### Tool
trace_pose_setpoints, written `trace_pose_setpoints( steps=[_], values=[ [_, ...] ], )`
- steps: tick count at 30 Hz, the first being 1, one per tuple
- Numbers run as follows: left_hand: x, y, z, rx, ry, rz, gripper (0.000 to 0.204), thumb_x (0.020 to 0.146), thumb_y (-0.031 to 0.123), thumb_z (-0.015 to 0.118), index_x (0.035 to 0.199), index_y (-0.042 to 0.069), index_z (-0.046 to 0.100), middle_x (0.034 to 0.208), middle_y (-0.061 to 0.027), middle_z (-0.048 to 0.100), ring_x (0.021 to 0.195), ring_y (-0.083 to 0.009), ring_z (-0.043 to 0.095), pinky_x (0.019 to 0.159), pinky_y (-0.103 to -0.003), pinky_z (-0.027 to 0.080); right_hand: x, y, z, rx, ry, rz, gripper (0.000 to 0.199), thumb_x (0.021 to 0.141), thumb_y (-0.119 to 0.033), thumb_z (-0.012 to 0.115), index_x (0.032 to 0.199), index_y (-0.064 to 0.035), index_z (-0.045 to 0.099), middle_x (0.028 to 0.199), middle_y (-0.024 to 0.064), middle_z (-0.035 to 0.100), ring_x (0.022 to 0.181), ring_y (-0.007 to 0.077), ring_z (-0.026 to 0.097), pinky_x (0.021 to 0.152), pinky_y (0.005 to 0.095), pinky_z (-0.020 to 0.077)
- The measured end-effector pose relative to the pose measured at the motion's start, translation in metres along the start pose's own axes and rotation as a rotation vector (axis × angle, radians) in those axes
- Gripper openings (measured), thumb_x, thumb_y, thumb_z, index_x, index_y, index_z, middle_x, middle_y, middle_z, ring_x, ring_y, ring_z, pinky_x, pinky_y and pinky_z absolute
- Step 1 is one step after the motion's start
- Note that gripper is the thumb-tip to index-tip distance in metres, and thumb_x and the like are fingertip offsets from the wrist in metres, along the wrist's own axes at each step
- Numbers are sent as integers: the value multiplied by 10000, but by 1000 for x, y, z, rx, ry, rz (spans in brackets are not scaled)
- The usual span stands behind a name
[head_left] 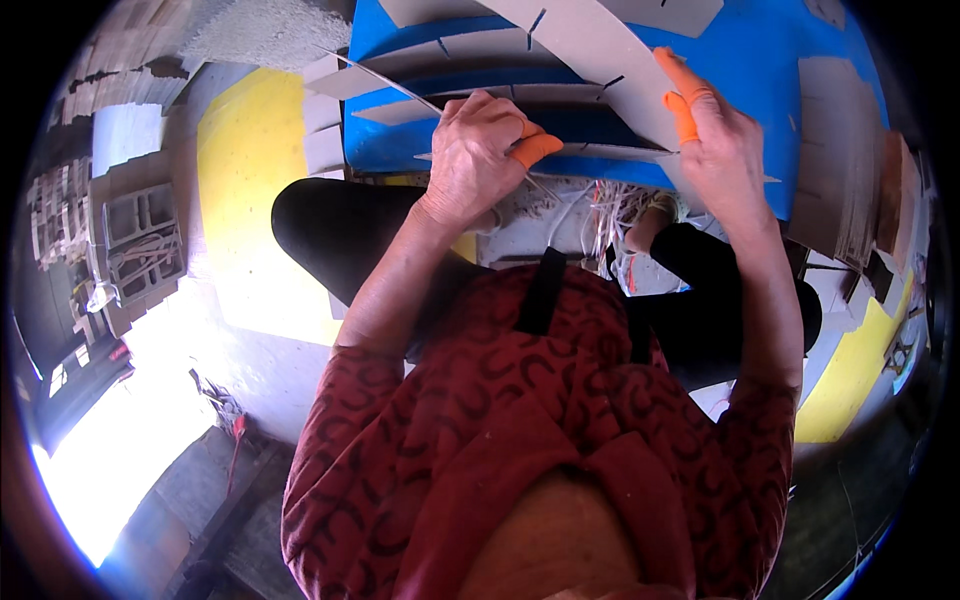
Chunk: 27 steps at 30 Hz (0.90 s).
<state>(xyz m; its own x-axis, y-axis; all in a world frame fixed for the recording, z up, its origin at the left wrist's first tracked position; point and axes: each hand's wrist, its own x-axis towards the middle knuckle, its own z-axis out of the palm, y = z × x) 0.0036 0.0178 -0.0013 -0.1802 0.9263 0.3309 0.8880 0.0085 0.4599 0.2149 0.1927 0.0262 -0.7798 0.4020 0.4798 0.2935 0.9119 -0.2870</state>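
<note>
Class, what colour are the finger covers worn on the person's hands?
Orange finger covers, on the left hand and right hand; seen best in the head view.

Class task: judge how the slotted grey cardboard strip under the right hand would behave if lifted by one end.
The cardboard strip looks thin and long, so it would probably bend and sag. It seems light for its size. Its cut slots may tear or crease, and the right hand wears orange fingertip covers, probably for grip.

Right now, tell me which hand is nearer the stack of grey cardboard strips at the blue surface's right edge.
Right. The right hand is just beside the stack of grey cardboard strips; the left hand is farther left, across the blue surface.
</note>
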Motion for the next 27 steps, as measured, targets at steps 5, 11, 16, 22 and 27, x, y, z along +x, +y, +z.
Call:
trace_pose_setpoints(
  steps=[5, 11, 16, 22, 27],
  values=[
    [1, 0, -1, 0, 6, 0, 163, 722, 169, 838, 827, 81, 750, 851, -41, 688, 867, -204, 646, 861, -377, 500, 2, -2, 1, 3, 22, -21, 768, 621, 129, 617, 1358, -76, 544, 1026, 148, 690, 718, 273, 689, 608, 348, 569],
    [0, -1, 1, -9, 16, 8, 188, 717, 201, 847, 817, 78, 746, 848, -32, 685, 855, -199, 641, 849, -374, 492, -4, -9, 12, 27, 44, -5, 776, 633, 114, 623, 1375, -96, 536, 957, 120, 685, 690, 269, 676, 585, 346, 554],
    [0, -2, 1, -8, 20, 17, 205, 702, 212, 853, 809, 77, 741, 843, -27, 683, 851, -199, 637, 833, -360, 487, -1, -19, 19, -79, -158, 6, 653, 710, 52, 632, 1346, -79, 558, 893, 63, 604, 798, 231, 642, 633, 332, 548],
    [0, -4, 0, 5, 14, 26, 216, 700, 225, 853, 840, 94, 753, 859, -30, 685, 869, -206, 634, 829, -357, 488, 9, -12, 26, -51, -348, 72, 428, 851, -56, 576, 1273, -116, 615, 1024, 68, 622, 968, 244, 627, 781, 362, 534],
    [-8, 4, -24, -37, 43, 14, 242, 699, 213, 856, 895, 107, 764, 894, -38, 696, 906, -225, 635, 856, -375, 489, -13, 112, -29, -350, -306, 607, 509, 925, -135, 609, 1402, -286, 521, 1043, 110, 692, 886, 274, 694, 767, 416, 555]
  ],
)
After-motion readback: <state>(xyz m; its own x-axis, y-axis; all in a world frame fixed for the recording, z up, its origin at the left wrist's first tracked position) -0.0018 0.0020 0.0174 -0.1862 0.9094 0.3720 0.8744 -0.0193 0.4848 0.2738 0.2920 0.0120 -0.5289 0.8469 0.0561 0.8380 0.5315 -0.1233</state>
